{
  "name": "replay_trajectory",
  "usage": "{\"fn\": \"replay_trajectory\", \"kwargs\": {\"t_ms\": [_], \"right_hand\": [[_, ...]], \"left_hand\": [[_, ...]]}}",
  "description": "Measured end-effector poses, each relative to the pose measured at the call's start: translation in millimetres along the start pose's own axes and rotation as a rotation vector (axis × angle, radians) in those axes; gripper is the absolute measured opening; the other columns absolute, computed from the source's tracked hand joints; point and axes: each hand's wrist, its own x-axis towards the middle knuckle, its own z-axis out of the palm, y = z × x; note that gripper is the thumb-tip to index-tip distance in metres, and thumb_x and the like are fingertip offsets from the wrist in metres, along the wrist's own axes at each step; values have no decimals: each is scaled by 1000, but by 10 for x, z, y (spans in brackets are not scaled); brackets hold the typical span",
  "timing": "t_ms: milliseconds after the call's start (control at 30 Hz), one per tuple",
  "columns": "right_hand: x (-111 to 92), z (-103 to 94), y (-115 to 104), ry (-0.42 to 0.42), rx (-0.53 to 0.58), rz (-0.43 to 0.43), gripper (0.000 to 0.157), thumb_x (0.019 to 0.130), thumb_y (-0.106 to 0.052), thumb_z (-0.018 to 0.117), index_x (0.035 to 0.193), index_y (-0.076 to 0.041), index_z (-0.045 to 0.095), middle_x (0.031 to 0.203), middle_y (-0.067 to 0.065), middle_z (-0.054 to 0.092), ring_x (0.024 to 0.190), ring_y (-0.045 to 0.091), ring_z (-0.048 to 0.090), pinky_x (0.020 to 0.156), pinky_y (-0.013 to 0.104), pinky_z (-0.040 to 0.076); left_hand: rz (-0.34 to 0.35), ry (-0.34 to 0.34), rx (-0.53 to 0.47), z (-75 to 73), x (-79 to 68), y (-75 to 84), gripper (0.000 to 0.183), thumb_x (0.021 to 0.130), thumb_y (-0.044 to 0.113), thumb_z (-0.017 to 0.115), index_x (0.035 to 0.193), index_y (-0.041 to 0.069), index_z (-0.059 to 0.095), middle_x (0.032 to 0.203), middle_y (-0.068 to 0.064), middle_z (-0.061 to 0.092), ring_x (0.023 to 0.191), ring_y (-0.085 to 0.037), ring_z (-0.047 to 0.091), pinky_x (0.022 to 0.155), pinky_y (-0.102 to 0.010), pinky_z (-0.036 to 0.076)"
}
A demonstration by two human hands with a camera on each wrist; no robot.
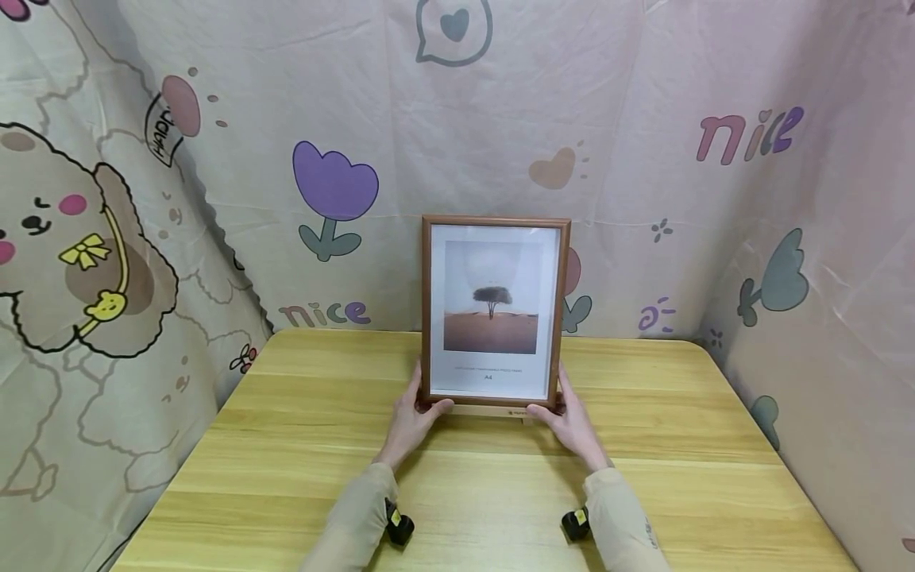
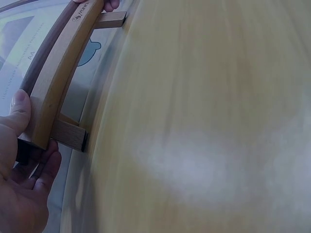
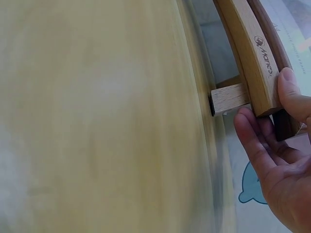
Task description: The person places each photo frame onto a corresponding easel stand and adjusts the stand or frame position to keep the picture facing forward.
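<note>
A brown picture frame (image 1: 492,373) stands upright near the middle of the table, its print showing a lone tree above "A4". Under its bottom edge runs a pale wooden ledge (image 3: 250,53) with short legs, like a tabletop easel. My left hand (image 1: 413,423) grips the frame's lower left corner, thumb in front and fingers curled beneath and behind. At the lower right corner my right hand (image 1: 572,425) holds the frame the same way. In the left wrist view one ledge leg (image 2: 70,135) juts out beside the left fingers. The frame hides most of the stand.
The light wooden table (image 1: 286,445) has rounded far corners. A printed cloth (image 1: 472,135) hangs behind it and along both sides. Small black devices (image 1: 399,526) are worn at both wrists.
</note>
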Motion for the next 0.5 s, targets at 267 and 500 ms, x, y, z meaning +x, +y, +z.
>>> {"fn": "replay_trajectory", "kwargs": {"t_ms": [267, 500], "right_hand": [[-13, -26, 31, 7, -5, -1, 104, 87, -11, 78, 164, -13, 8, 113, 33, 69, 97, 35, 73, 86, 31, 59], [-14, -45, 45, 8, -1, -5, 105, 87, -11, 78, 163, -13, 7, 116, 35, 68, 99, 37, 72, 87, 33, 59]], "left_hand": [[1, -1, 18, 29, 5, 11, 101, 87, 31, 78, 163, 21, 13, 150, -26, 49, 132, -36, 56, 115, -53, 41], [-15, -12, 23, 52, 10, 10, 102, 87, 33, 78, 164, 23, 11, 153, -25, 46, 137, -37, 51, 118, -54, 37]]}}
